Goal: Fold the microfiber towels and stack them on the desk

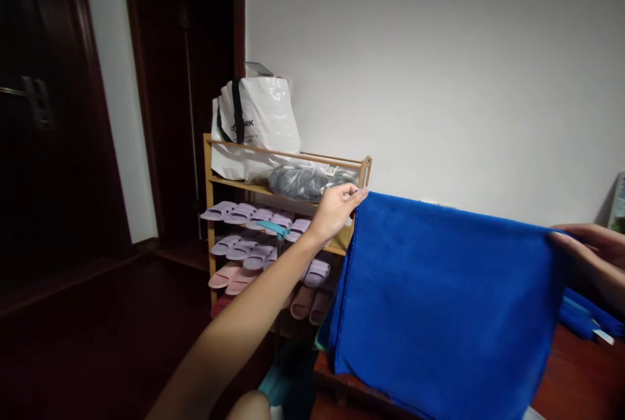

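A plain blue cloth [449, 303] hangs stretched between my two hands, folded in layers along its left edge. My left hand [336, 208] pinches its upper left corner between thumb and fingers. At the far right, my right hand [593, 254] grips the upper right corner, with part of that hand cut off by the frame edge. The cloth's lower part hangs in front of a reddish-brown wooden table [571, 374] and hides much of it.
Beyond my left arm stands a wooden shoe rack [209, 211] with rows of lilac slippers [239, 213] and pink slippers [229, 275]. A white bag [271, 111] and plastic-wrapped grey items [303, 182] sit on top. More folded blue cloth [579, 316] lies on the table at right.
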`<action>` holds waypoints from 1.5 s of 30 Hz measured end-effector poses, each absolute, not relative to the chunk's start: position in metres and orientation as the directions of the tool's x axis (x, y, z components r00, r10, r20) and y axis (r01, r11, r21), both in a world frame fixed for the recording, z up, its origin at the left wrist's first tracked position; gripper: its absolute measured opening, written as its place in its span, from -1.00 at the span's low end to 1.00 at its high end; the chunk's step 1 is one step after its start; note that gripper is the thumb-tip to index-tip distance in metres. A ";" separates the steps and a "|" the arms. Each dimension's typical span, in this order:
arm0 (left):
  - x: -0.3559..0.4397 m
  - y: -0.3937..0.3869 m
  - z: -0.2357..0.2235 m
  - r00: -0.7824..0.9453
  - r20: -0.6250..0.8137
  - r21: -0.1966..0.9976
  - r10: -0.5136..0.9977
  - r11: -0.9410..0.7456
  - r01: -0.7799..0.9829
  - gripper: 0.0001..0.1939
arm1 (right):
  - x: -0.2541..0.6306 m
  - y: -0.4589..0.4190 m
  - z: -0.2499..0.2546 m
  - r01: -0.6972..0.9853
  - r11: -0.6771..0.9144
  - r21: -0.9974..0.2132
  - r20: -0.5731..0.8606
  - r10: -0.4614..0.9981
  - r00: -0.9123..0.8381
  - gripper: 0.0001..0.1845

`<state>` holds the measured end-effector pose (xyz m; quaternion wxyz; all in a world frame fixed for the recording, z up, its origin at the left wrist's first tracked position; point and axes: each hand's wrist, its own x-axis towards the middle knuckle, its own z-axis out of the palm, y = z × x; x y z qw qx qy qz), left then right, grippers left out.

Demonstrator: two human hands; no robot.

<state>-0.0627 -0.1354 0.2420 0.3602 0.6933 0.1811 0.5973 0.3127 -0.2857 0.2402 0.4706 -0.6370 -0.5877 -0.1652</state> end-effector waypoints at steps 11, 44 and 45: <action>-0.020 -0.034 0.162 0.214 0.538 0.817 0.815 -0.567 0.104 -0.53 | 0.341 -0.168 0.175 0.795 0.231 -0.561 0.499 0.860 0.103 -0.40; 0.028 -0.032 0.032 0.622 0.181 0.199 0.762 -0.648 0.735 -0.33 | 0.287 -0.108 0.001 0.979 -0.073 -0.188 0.252 0.960 0.120 -0.22; 0.023 -0.047 0.037 0.642 0.190 0.201 0.743 -0.669 0.715 -0.33 | 0.281 -0.122 0.003 0.979 -0.055 -0.194 0.248 0.963 0.103 -0.24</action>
